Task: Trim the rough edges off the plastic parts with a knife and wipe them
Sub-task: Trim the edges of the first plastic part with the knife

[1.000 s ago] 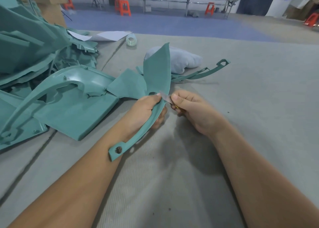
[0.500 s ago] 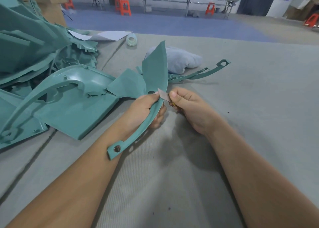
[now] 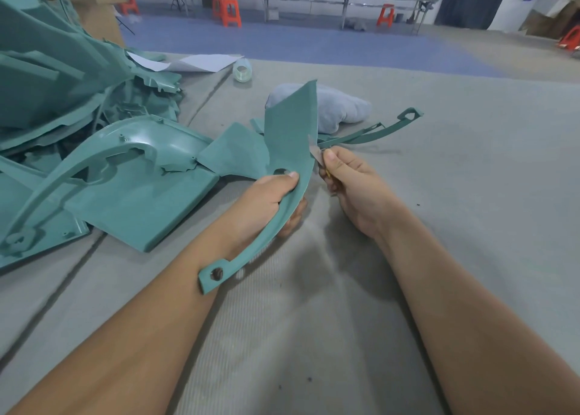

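Note:
My left hand (image 3: 270, 199) grips a curved teal plastic part (image 3: 290, 138) at its middle, wide flat end pointing up and narrow end with a hole down by my forearm. My right hand (image 3: 351, 182) pinches a small knife blade (image 3: 314, 150) between thumb and fingers, with the blade laid against the part's right edge. A grey-white cloth (image 3: 342, 110) lies bunched on the table behind the part.
A heap of teal plastic parts (image 3: 56, 94) fills the left side, with a large curved panel (image 3: 135, 179) nearest me. A thin teal strip (image 3: 383, 130) lies at the right of the cloth. A tape roll (image 3: 242, 70) and paper sheets (image 3: 201, 62) lie farther back on the grey table (image 3: 470, 194).
The blade has slid upward along the part's right edge, and my right hand rose with it. My left hand keeps its hold with little movement.

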### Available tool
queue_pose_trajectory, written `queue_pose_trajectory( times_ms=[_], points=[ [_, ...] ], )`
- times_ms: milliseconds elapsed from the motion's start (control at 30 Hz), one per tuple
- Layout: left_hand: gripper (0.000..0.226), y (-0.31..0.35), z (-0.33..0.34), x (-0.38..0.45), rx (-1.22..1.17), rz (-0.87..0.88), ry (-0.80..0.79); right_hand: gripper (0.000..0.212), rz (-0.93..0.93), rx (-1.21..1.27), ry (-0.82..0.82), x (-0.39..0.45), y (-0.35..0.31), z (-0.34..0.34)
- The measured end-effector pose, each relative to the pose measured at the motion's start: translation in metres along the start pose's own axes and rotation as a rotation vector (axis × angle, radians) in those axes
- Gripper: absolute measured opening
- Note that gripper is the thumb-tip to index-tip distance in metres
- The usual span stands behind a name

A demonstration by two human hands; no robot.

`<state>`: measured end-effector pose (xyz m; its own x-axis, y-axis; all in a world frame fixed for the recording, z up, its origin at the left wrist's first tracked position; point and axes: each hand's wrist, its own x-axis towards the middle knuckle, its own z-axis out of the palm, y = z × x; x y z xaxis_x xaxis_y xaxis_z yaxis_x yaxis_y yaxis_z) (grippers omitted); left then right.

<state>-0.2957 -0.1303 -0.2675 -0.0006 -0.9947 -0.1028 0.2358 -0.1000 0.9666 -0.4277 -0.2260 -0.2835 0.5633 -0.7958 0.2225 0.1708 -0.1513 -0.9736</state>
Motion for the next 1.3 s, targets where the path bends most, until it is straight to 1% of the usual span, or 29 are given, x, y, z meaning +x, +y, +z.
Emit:
queue_pose_trajectory(
  times_ms=[67,133,233,433,633,767,867,967,1033,1167,1233,1300],
  points=[
    [0.037,0.000,0.000,0.000,-0.026,0.006,0.000,0.027,0.004,0.020,-0.028,-0.001,-0.001,-0.001],
    [0.036,0.000,0.000,0.000,-0.049,0.010,-0.001,0.028,0.009,0.034,-0.091,-0.004,-0.002,-0.003],
    [0.036,-0.001,-0.001,0.001,-0.051,0.011,-0.011,0.028,0.019,-0.001,-0.143,-0.007,-0.003,-0.002],
    [0.040,-0.004,-0.006,0.004,0.003,-0.017,-0.029,0.023,-0.009,0.012,-0.060,-0.003,-0.002,-0.002],
    [0.043,-0.003,-0.006,-0.001,0.185,0.011,-0.052,0.024,-0.049,0.022,-0.040,-0.002,0.001,-0.006],
    [0.042,-0.002,0.000,-0.010,0.443,0.016,-0.070,0.025,-0.062,0.144,0.089,0.001,-0.003,-0.015],
    [0.045,-0.001,0.002,-0.013,0.587,-0.005,-0.072,0.021,-0.053,0.116,0.130,0.002,-0.003,-0.024],
    [0.049,-0.001,0.002,-0.012,0.737,0.008,-0.029,0.024,-0.069,0.126,0.190,0.003,-0.006,-0.028],
    [0.049,-0.002,0.004,-0.013,0.780,0.030,-0.007,0.024,-0.075,0.107,0.237,0.003,-0.009,-0.030],
    [0.046,-0.003,0.003,-0.011,0.677,0.038,-0.007,0.031,0.005,0.146,0.355,0.002,-0.013,-0.033],
    [0.041,-0.003,0.004,-0.008,0.489,0.032,-0.027,0.035,0.089,0.180,0.390,0.001,-0.015,-0.035],
    [0.033,-0.003,0.005,-0.006,0.259,0.017,0.020,0.039,0.181,0.220,0.375,0.000,-0.016,-0.035]
  ],
)
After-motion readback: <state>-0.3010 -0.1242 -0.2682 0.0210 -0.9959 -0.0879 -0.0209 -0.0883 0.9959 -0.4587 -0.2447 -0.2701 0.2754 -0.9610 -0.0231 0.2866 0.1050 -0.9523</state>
